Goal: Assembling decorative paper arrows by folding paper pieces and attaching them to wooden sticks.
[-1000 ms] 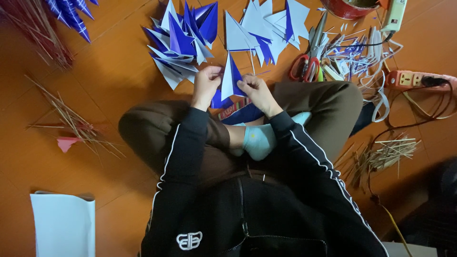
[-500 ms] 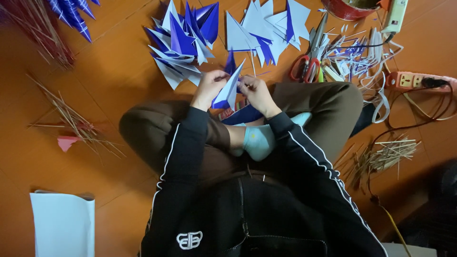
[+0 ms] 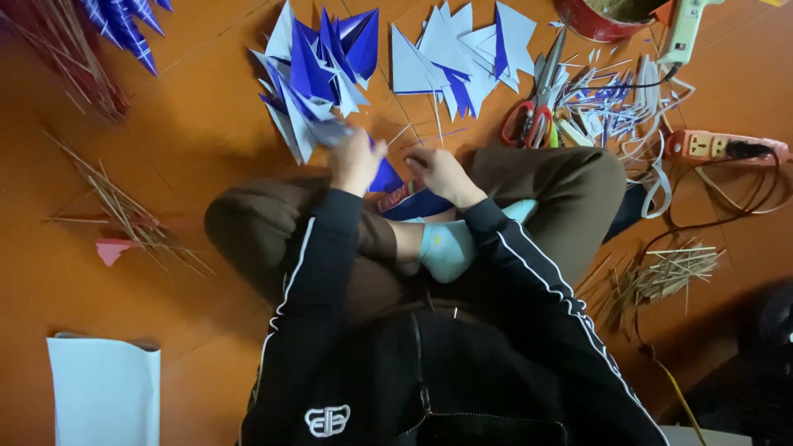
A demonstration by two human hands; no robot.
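Sitting cross-legged on orange floor (image 3: 190, 149) | right hand (image 3: 442, 175) lay loosely curled, nothing visibly held | left hand (image 3: 357, 158) was clamped on folded blue paper piece (image 3: 385, 177), touching blue-white folded pile (image 3: 318, 74) | scissors (image 3: 533, 107) beyond, rightward.

One head-worn camera looks steeply down, close over the lap and orange floor (image 3: 190, 124).

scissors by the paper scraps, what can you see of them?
The scissors lie flat on the orange floor, blades shut as far as the view shows. Two red loop handles point toward the person's knee; the grey metal blades run up and away toward the red bowl. They sit beside a heap of cut white and blue paper strips, touching some of them. No hand is on them; the right hand is the nearer one.
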